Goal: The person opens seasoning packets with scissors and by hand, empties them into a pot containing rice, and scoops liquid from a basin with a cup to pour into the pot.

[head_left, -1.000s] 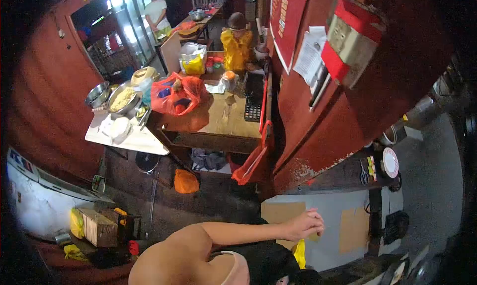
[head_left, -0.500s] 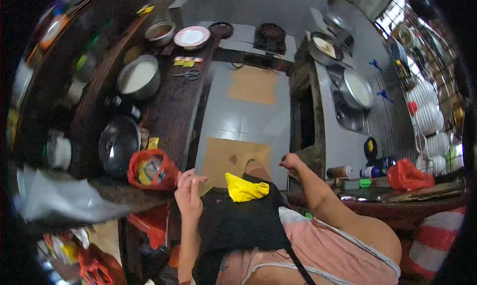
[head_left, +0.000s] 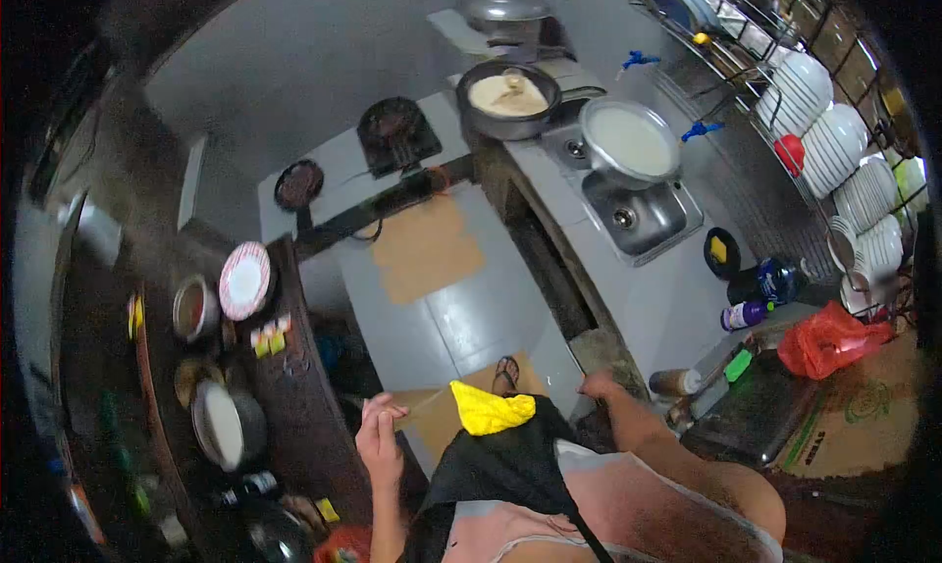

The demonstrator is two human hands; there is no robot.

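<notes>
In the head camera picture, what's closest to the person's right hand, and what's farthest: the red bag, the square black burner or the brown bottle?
From the right hand:
1. Brown bottle: just to its right.
2. Red bag: farther right, past the bottle.
3. Square black burner: far ahead, to the left.

Grey floor (head_left: pixel 451 330): 2 cardboard sheets (head_left: pixel 427 254). Dark counter (head_left: pixel 299 426): red-rimmed plate (head_left: pixel 245 281), 2 pots (head_left: pixel 252 434), packets (head_left: pixel 270 340).

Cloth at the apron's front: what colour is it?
The cloth is bright yellow; it shows best in the head view, against the black apron.
</notes>
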